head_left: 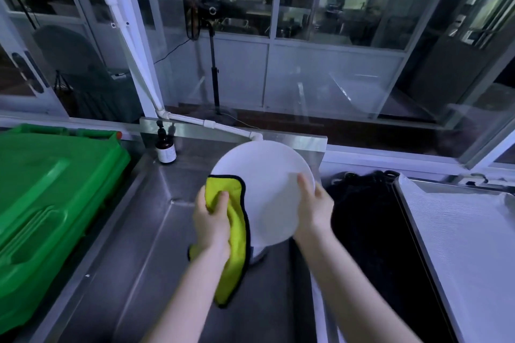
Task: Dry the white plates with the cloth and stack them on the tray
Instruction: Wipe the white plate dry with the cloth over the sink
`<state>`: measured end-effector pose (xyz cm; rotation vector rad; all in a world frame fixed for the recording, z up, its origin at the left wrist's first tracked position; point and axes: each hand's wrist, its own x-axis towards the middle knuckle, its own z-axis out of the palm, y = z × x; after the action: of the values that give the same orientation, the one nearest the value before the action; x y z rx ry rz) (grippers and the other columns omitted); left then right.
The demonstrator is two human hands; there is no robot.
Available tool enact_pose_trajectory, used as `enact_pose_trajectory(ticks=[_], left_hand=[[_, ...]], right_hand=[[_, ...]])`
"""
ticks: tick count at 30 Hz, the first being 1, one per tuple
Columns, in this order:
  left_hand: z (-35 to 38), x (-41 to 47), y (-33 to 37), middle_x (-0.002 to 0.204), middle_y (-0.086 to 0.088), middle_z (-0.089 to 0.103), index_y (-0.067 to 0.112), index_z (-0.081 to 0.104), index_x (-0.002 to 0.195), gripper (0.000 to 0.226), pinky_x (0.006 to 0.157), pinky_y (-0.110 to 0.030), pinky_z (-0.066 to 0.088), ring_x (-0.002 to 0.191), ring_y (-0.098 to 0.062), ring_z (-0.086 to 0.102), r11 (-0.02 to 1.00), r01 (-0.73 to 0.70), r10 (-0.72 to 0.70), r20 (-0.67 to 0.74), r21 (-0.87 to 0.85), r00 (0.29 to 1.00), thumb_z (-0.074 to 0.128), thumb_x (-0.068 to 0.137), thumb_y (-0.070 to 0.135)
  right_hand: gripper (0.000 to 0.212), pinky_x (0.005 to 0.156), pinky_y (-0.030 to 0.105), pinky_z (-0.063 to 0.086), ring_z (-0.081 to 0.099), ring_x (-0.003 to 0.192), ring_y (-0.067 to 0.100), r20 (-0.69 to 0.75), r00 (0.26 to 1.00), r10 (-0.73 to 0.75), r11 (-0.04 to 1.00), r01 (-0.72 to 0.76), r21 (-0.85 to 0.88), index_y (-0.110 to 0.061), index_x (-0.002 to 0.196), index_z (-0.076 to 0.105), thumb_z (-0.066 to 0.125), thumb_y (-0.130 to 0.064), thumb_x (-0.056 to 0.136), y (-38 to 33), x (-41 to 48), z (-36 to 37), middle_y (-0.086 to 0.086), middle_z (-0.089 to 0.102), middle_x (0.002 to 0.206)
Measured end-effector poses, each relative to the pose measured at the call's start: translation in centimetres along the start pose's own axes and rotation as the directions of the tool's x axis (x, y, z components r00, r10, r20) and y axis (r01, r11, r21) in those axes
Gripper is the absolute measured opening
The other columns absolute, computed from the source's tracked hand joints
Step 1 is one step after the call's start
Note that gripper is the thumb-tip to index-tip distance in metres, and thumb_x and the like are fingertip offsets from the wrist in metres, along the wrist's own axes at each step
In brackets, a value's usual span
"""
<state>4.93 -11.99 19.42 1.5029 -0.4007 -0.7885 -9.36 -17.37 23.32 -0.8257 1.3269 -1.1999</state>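
Holding it where, exactly?

Over the sunken steel counter [133,245], dead centre. The white plate [264,192] is lifted clear of the steel and tipped up, its face turned back toward the person and its top rim leaning away to 12 o'clock.

Any long axis?

It is round, so none of its own. Tilted as it is, it reads as an oval running roughly 12 to 6. The cloth [237,234] does have one: yellow-green with a black border, it hangs lengthwise from the plate's 9 o'clock rim down toward 6.

And the hands?

Both are clamped, and apart. The left hand [211,220] is bunched round the cloth and presses it against the plate's left edge. The right hand [315,203] grips the rim at 3 o'clock, thumb across the face and fingers behind.

What about room to move?

It is tight at 12 — the plate's top rim sits just before the low steel backsplash [295,142], with a brown bottle [166,147] at 11. Bare steel runs out toward 9, ending at the counter's raised edge and a green bin [50,203]. At 3 o'clock a black heap [367,217] lies just beside the right hand.

Where is the tray?

The tray [473,253] lies beyond that heap, at 3 to 4 o'clock, with its raised left rim running alongside the heap. Something white shows under the plate's lower edge — I cannot tell what.
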Motion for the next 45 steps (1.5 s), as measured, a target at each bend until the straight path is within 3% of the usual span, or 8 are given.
enact_pose_trajectory(ticks=[7, 10, 13, 19, 26, 30, 41, 45], left_hand=[[-2.1, 3.8, -0.1, 0.136, 0.0, 0.06, 0.03, 0.049, 0.14, 0.054, 0.104, -0.05, 0.047, 0.122, -0.023, 0.059, 0.996, 0.06, -0.058, 0.032, -0.069, 0.998, 0.066, 0.089, 0.038], [-2.5, 4.9, 1.1, 0.136, -0.002, 0.06, 0.028, 0.05, 0.14, 0.048, 0.104, -0.047, 0.048, 0.121, -0.023, 0.059, 0.998, 0.031, -0.029, 0.052, -0.049, 0.998, 0.064, 0.094, 0.032], [-2.1, 5.0, 2.3, 0.13, 0.002, 0.063, 0.027, 0.054, 0.138, 0.043, 0.104, -0.042, 0.047, 0.117, -0.019, 0.059, 1.0, -0.012, 0.011, 0.078, 0.011, 0.997, 0.061, 0.097, 0.028], [-1.8, 4.9, 3.9, 0.111, -0.005, 0.071, 0.019, 0.065, 0.118, 0.022, 0.093, -0.039, 0.052, 0.104, -0.023, 0.066, 0.997, 0.069, -0.065, 0.173, -0.018, 0.983, 0.058, 0.098, 0.023], [0.6, 4.2, 4.1, 0.13, -0.014, 0.064, 0.031, 0.06, 0.133, 0.108, 0.099, -0.056, 0.049, 0.112, -0.033, 0.065, 0.915, 0.317, -0.247, 0.274, -0.25, 0.929, 0.072, 0.042, 0.088], [2.8, 2.9, 3.9, 0.164, 0.003, 0.016, 0.048, 0.027, 0.147, 0.075, 0.122, -0.046, 0.016, 0.15, -0.013, 0.016, 0.972, -0.234, 0.219, 0.264, 0.026, 0.939, 0.034, 0.08, 0.081], [2.9, 0.3, 3.7, 0.164, 0.019, -0.004, 0.049, 0.0, 0.152, 0.052, 0.119, -0.06, 0.008, 0.152, -0.017, -0.011, 0.274, -0.868, 0.622, 0.612, 0.414, 0.488, 0.012, 0.101, 0.049], [2.5, 3.2, 3.5, 0.163, 0.018, 0.013, 0.045, 0.019, 0.152, 0.053, 0.119, -0.058, 0.017, 0.152, -0.012, 0.005, 0.45, -0.85, 0.642, 0.562, 0.274, 0.521, 0.026, 0.101, 0.056]], right_hand=[[0.048, 0.09, 0.017, 0.05, 0.06, 0.117, 0.003, 0.341, 0.882, -0.325, 0.87, 0.42, -0.256, -0.027, 0.141, 0.052, 0.064, -0.036, 0.095, 0.5, -0.9, -2.0, -0.01, 0.067, 0.122], [0.075, 0.12, 0.035, 0.028, 0.032, 0.147, 0.014, 0.694, 0.438, -0.572, 0.208, 0.896, -0.393, -0.021, 0.151, 0.041, 0.064, -0.054, 0.087, -0.6, -0.3, -4.2, 0.003, 0.037, 0.159], [0.065, 0.119, 0.048, 0.028, 0.035, 0.146, 0.023, 0.939, 0.071, -0.337, -0.366, 0.909, -0.2, -0.023, 0.145, 0.05, 0.069, -0.042, 0.086, -0.3, 0.9, -4.7, 0.004, 0.039, 0.158], [0.043, 0.105, 0.042, 0.049, 0.058, 0.129, 0.024, 0.923, -0.073, -0.377, -0.489, 0.862, -0.132, -0.02, 0.136, 0.061, 0.043, -0.01, 0.098, 0.1, 0.7, -3.5, 0.003, 0.059, 0.142], [0.032, 0.091, 0.014, 0.046, 0.058, 0.117, -0.004, 0.749, 0.549, -0.37, 0.496, 0.799, -0.341, -0.026, 0.126, 0.068, 0.058, -0.018, 0.096, 0.5, -2.4, -1.2, -0.024, 0.062, 0.122], [0.011, 0.065, 0.031, 0.048, 0.061, 0.072, 0.01, 0.674, 0.705, -0.22, 0.871, 0.453, -0.189, -0.011, 0.092, 0.067, 0.059, -0.013, 0.099, -0.7, -3.5, -0.7, -0.001, 0.065, 0.074], [0.03, 0.086, 0.035, 0.059, 0.072, 0.102, 0.029, 0.579, 0.811, -0.084, 0.995, 0.032, 0.099, -0.012, 0.115, 0.07, 0.058, -0.023, 0.089, -4.2, -2.3, -0.9, 0.017, 0.074, 0.11], [0.031, 0.088, 0.041, 0.057, 0.07, 0.105, 0.033, 0.607, 0.791, -0.076, 0.997, 0.047, 0.064, -0.011, 0.118, 0.07, 0.058, -0.021, 0.091, -3.8, -3.0, -1.4, 0.017, 0.073, 0.111]])
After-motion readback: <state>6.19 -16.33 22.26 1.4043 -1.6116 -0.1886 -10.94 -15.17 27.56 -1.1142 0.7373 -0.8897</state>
